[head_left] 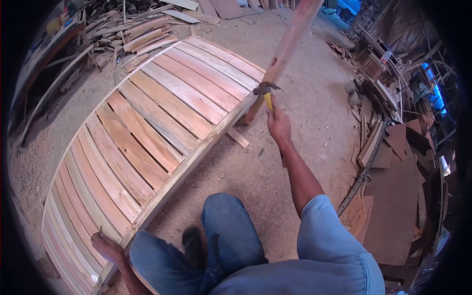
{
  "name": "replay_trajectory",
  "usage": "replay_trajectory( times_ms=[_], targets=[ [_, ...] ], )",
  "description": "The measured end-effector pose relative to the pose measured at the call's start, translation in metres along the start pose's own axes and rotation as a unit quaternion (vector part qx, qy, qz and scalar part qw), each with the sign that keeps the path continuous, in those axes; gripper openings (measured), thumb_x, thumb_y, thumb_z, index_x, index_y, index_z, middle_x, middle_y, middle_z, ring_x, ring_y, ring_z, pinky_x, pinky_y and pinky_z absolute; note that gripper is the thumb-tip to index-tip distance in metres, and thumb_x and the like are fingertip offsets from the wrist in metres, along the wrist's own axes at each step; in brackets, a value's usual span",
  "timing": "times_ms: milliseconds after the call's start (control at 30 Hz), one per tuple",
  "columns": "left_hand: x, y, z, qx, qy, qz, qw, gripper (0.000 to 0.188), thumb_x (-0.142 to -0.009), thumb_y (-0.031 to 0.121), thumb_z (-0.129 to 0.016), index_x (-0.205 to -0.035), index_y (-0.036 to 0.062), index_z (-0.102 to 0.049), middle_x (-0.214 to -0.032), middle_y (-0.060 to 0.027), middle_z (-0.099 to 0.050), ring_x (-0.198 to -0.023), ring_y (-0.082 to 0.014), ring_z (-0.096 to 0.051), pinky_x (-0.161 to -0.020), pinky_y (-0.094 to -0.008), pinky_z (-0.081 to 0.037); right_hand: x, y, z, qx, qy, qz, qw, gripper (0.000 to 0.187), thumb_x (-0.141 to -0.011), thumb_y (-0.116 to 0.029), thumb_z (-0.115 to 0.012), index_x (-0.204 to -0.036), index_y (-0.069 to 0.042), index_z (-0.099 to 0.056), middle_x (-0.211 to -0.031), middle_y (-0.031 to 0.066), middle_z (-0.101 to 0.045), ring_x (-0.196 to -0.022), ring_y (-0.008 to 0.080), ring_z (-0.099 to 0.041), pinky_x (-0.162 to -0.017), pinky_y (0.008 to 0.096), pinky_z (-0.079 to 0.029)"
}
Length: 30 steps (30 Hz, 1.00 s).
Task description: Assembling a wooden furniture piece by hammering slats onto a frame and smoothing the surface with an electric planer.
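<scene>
Right hand: fingers wrapped round the yellow handle of a claw hammer. Hammer head overlaps a long wooden post in view; can't tell if they touch. Left hand: fingertips pinched on what looks like a thin nail, small in frame, over the near end of a slatted wooden panel.

Panel runs from lower left to upper middle, slats side by side, pinkish to tan, dark gaps between some. Thick side rail along the edge nearest the person. Post is at the rail's far end, slot cut in its face; joint not readable.

Obstructions: person's jeans-clad knees sit close to the rail, between the two hands. Post blocks the area right behind the hammer. Short wood offcut pokes out from under the rail.

Around: floor dusty, littered with chips. Heap of loose boards past the panel's far edge. Right side cluttered: big brown sheet, more scrap leaning above it, pile of shavings beside it. Blue sheeting farther back, too blurred to identify.
</scene>
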<state>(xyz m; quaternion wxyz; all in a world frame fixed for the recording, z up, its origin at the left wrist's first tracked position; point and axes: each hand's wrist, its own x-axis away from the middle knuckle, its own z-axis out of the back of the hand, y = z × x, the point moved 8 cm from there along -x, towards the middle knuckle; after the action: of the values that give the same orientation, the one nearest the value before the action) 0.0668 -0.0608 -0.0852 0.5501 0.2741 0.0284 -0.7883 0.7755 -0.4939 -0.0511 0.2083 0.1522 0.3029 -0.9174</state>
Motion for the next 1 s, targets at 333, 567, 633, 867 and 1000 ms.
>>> replay_trajectory(
  times_ms=[333, 567, 633, 867, 1000],
  targets=[
    [-0.001, 0.008, 0.0, 0.016, 0.0, -0.014, 1.0, 0.02, -0.112, 0.015, -0.053, -0.115, -0.0021, -0.063, -0.113, -0.025, -0.065, -0.107, -0.046, -0.058, -0.095, -0.0555, -0.046, 0.036, 0.041, -0.008, -0.172, -0.009, -0.156, 0.973, 0.061, -0.11, -0.025, -0.065, -0.169, -0.026, -0.047, -0.081, 0.0218, -0.072, -0.068, 0.0298, -0.071, -0.07, 0.0428, -0.058],
    [0.0, 0.054, 0.015, -0.024, 0.028, -0.111, 0.993, 0.038, -0.116, 0.031, -0.053, -0.104, -0.0017, -0.067, -0.096, -0.0237, -0.063, -0.087, -0.0437, -0.06, -0.082, -0.056, -0.053, 0.085, 0.084, -0.08, 0.11, -0.242, -0.161, 0.95, 0.056, -0.101, -0.031, -0.068, -0.157, -0.032, -0.062, -0.102, 0.0205, -0.079, -0.092, 0.0427, -0.077, -0.081, 0.0537, -0.061],
    [-0.002, 0.051, 0.007, -0.025, -0.004, -0.066, 0.997, 0.034, -0.117, 0.029, -0.052, -0.107, -0.001, -0.066, -0.096, -0.0221, -0.061, -0.088, -0.0422, -0.059, -0.083, -0.0559, -0.052, 0.101, 0.096, -0.115, 0.143, -0.298, -0.103, 0.938, 0.053, -0.098, -0.034, -0.068, -0.151, -0.033, -0.067, -0.105, 0.0204, -0.079, -0.095, 0.0415, -0.077, -0.084, 0.0539, -0.062],
    [-0.005, 0.046, 0.001, -0.13, 0.044, -0.258, 0.956, 0.032, -0.118, 0.027, -0.051, -0.108, 0.0006, -0.066, -0.096, -0.0211, -0.061, -0.086, -0.0387, -0.06, -0.076, -0.053, -0.051, 0.162, 0.077, -0.229, 0.134, -0.417, -0.054, 0.897, 0.057, -0.092, -0.033, -0.073, -0.149, -0.031, -0.068, -0.109, 0.0148, -0.076, -0.099, 0.0399, -0.077, -0.085, 0.0524, -0.062],
    [-0.03, 0.121, 0.005, -0.109, -0.033, -0.104, 0.988, 0.029, -0.116, 0.025, -0.055, -0.113, -0.0016, -0.066, -0.1, -0.0215, -0.064, -0.088, -0.0379, -0.063, -0.077, -0.0494, -0.055, 0.199, 0.119, -0.265, 0.084, -0.441, -0.124, 0.885, 0.052, -0.096, -0.038, -0.07, -0.148, -0.031, -0.07, -0.123, 0.0182, -0.072, -0.119, 0.0398, -0.072, -0.092, 0.055, -0.06]
  ],
)
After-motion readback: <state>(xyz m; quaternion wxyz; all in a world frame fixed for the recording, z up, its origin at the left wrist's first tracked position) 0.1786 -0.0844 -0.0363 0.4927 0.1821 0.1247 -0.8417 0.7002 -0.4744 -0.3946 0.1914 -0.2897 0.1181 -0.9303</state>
